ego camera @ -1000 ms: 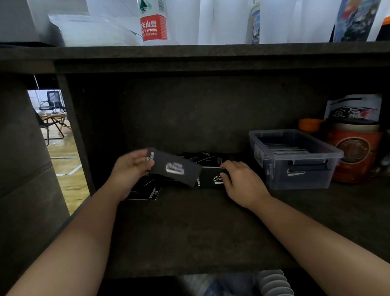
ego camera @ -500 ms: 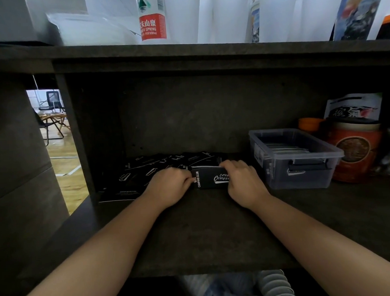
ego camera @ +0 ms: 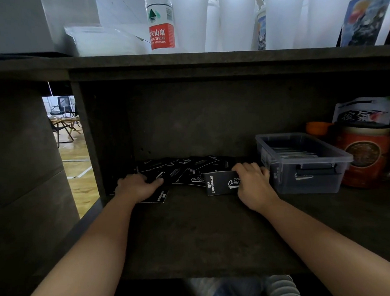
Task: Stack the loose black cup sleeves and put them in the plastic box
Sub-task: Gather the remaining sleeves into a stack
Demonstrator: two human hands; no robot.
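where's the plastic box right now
In the head view, the plastic box sits right of centre on the lower shelf, between the right hand and an orange canister.

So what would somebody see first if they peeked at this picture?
Probably the two bare hands on the dark wooden shelf: the right hand grips a small stack of black cardboard cup sleeves, and the left hand rests on the scattered loose black sleeves. Just right of them sits a clear plastic box already holding sleeves.

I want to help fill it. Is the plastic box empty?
No. The lidless plastic box already holds flat cup sleeves.
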